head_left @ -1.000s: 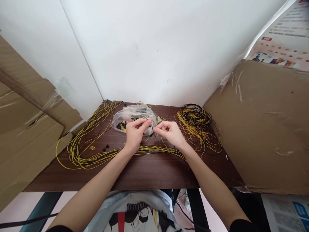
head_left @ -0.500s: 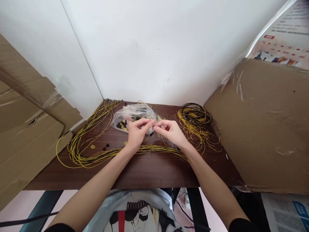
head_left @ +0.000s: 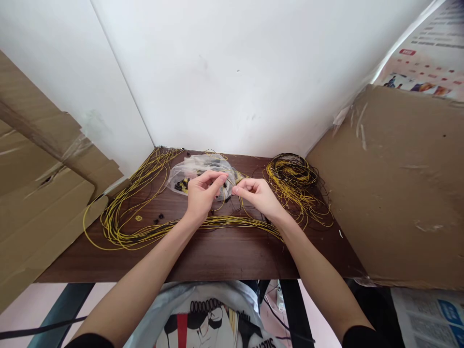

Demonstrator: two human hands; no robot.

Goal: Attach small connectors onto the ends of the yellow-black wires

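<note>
Thumb and forefinger of my left hand (head_left: pixel 205 192) are pinched on a thin yellow-and-black wire (head_left: pixel 229 181). My right hand (head_left: pixel 258 194), a short gap away, pinches the same thin wire from the other side. Both hands are above the table, in front of a clear plastic bag (head_left: pixel 184 170) holding small black and yellow parts. Below my wrists a long bundle of yellow and black wires (head_left: pixel 145 237) runs across the table. The wire's ends are too small to make out.
A coiled heap of yellow and black wires (head_left: pixel 292 181) lies at the right on the brown table (head_left: pixel 224 261). Loose black parts (head_left: pixel 159 218) and a yellow piece (head_left: pixel 138 218) lie at left. Cardboard (head_left: pixel 395 193) stands on both sides, with a white wall (head_left: pixel 232 96) behind.
My hands have moved slightly apart, the left one shifting a little left and up. A short stretch of wire now shows between the fingertips.
</note>
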